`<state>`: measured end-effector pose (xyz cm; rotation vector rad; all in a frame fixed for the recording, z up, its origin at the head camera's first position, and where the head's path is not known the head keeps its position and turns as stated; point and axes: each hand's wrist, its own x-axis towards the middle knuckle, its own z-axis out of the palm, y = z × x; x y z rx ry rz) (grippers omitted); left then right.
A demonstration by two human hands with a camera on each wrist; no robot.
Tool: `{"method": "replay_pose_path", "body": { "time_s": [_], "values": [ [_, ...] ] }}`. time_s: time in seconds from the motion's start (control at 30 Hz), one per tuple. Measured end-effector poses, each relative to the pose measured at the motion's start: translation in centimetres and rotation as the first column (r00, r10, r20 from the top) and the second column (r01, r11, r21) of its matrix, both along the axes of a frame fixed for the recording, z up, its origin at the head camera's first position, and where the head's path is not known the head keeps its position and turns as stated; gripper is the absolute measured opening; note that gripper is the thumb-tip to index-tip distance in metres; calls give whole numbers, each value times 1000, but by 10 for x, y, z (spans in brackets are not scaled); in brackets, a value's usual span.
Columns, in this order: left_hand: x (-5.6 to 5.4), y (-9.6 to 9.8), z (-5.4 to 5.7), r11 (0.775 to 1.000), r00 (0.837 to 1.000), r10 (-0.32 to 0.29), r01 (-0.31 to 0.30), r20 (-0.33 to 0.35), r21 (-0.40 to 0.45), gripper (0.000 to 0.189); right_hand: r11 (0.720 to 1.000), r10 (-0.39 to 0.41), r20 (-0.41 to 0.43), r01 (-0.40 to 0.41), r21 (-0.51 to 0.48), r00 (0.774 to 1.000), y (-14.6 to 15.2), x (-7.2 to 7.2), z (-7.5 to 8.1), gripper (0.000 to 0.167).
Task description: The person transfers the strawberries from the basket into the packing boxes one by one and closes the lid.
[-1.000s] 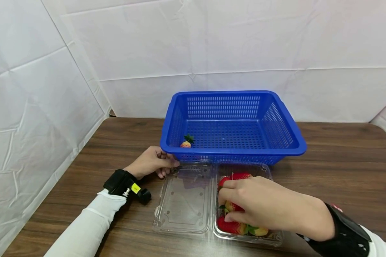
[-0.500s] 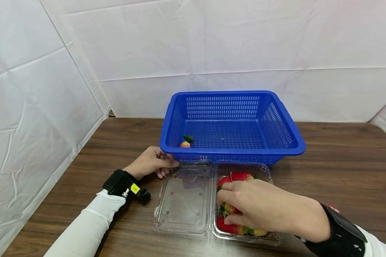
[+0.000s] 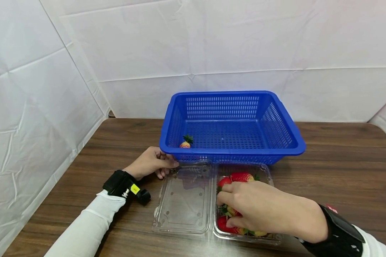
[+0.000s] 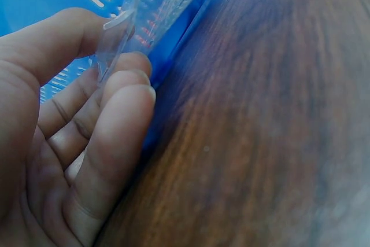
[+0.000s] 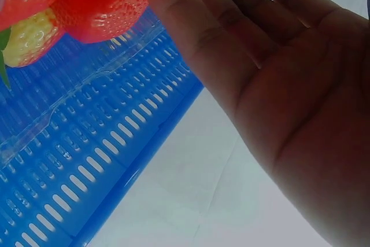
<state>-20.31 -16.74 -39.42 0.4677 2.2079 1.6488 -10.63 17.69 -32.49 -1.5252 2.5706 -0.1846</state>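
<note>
The right hand (image 3: 257, 203) reaches down over the berries in the open box (image 3: 260, 240), on the near side of the basket, toward its right half. The thumb is set apart from the fingers and touches the near berry (image 3: 223, 225). The fingertips are hidden, so I cannot tell whether the hand pinches a berry or only rests among them.

The near berry lies on its side, red tip to the left, green leaves to the right, long axis running roughly along the basket's front edge. The far berry (image 3: 240, 177), closer to the basket, lies the same way. Others show partly under the hand.

The left hand (image 3: 154, 162) is at the basket's front left corner, thumb and fingers pinching a corner of the clear lid (image 3: 184, 207). The lid lies joined to the box on its left, long axis running away from the basket toward the person; the box runs parallel.

The blue basket (image 3: 233, 151) stands with its long side facing the person. Inside, by its front left corner, sits a lone berry (image 3: 185, 144), leaves pointing to the basket's back, lower end partly hidden by the front rim.

Beneath everything is a brown wooden bench (image 3: 347, 171); a creased white sheet (image 3: 231, 43) hangs behind the basket.
</note>
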Motion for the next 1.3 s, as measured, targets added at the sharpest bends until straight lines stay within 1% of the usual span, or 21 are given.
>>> {"method": "replay_pose_path", "body": {
  "time_s": [0.23,0.5,1.07,1.3],
  "values": [
    [0,1,0,1000,1000,2,-2,4,1,14,1000,-12,-1,12,20,1000,0,0,0,36],
    [0,2,0,1000,1000,7,-7,-1,-16,14,1000,-15,-14,15,12,1000,0,0,-1,36],
    [0,0,-1,1000,1000,7,-7,-3,-19,13,999,-37,31,36,36,999,0,-1,0,38],
    [0,0,-2,1000,1000,12,-12,-1,-20,14,1000,-26,42,26,2,999,0,-1,2,35]
  ]
}}
